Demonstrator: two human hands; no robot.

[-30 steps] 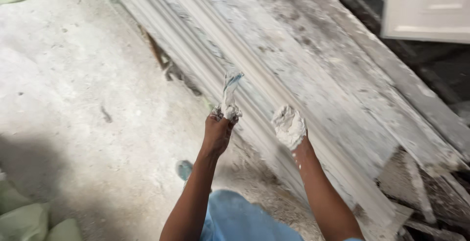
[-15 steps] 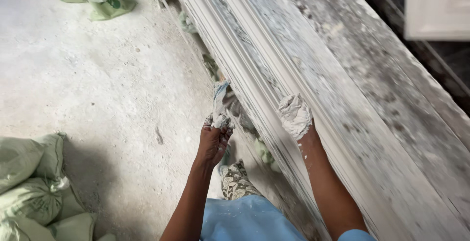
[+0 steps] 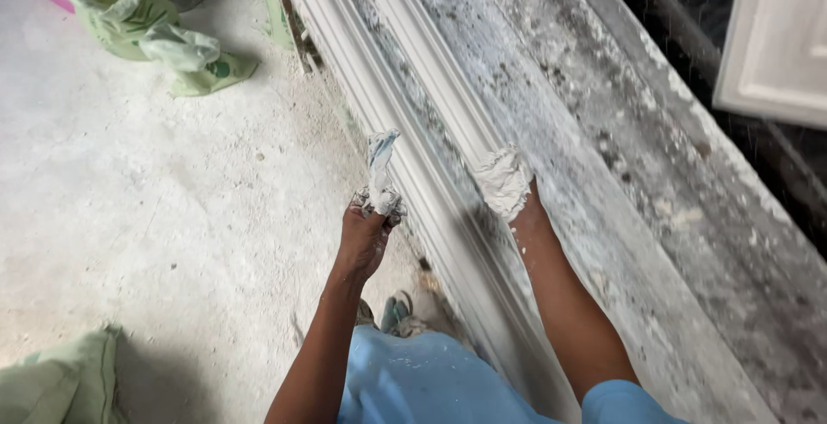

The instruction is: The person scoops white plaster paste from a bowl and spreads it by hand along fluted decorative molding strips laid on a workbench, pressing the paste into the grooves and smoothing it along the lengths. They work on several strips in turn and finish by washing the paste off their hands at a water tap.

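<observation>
View: head cam, looking down past both arms
Left hand (image 3: 366, 230): fist closed around a blade (image 3: 380, 165), held over the floor just left of the moulding
Blade: flat, narrow, plaster-caked; sticks up out of the fist, tip tilted a bit right; handle hidden in the grip, so kind of tool unclear
Blade vs moulding: near its left edge, contact cannot be told
Right hand (image 3: 506, 184): coated thick in white plaster, pressed onto the moulding (image 3: 431, 131); fingers buried in the plaster, so grip cannot be told, nothing separate seen in it
Moulding: long white plaster strip with parallel ridges and grooves, smooth and wet-looking, runs from top centre down to bottom right between the arms
Bench (image 3: 655, 217): long grey slab under and right of the moulding, rough, crusted with white splashes and dark specks
Floor (image 3: 172, 217): pale concrete, dusty, gritty near the bench foot
Sacks (image 3: 146, 28): green woven bags, crumpled, top left, well apart from the hands; another green one (image 3: 60, 381) cut off at bottom left
Panel (image 3: 775, 45): white framed board, top right, cut off by the edge
Clothes (image 3: 422, 381): light blue, bottom centre, partly cut off
Sandal (image 3: 394, 310): greenish, just past the blue cloth, mostly hidden
Hard to see: dark gap under the bench edge, top left corner pink bit too small to tell
</observation>
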